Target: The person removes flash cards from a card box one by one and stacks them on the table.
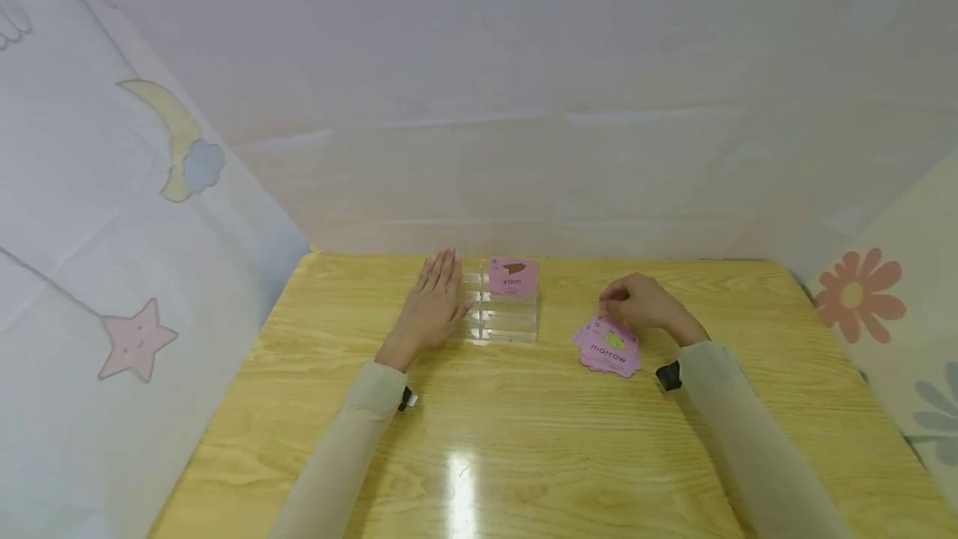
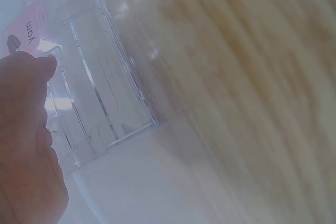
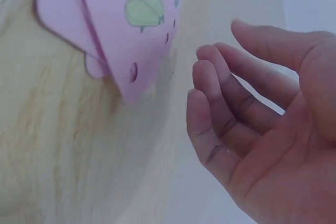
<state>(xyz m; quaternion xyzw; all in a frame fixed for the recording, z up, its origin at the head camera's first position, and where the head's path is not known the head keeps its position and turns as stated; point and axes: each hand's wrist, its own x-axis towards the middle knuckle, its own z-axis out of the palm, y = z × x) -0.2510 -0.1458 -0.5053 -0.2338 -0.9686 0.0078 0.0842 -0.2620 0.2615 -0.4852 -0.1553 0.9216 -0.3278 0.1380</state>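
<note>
My left hand (image 1: 432, 306) lies with straight fingers along the left part of a clear plastic card rack (image 1: 509, 333), covering some of it. A pink card reading "yam" (image 1: 513, 281) stands in the rack's upper right. In the left wrist view, the thumb of that hand (image 2: 26, 129) overlaps the rack (image 2: 100, 77) near the yam card (image 2: 29, 27). To the right lies a fanned stack of pink cards (image 1: 609, 360), "marrow" on top. My right hand (image 1: 644, 303) is at the stack's far edge. Its loosely curled fingers hold nothing in the right wrist view, beside the cards (image 3: 110, 19).
The rack and cards are on a wooden table (image 1: 524, 439), toward its far edge. Pale cloth walls (image 1: 486, 148) with moon, star and flower pictures enclose the table at the back and sides.
</note>
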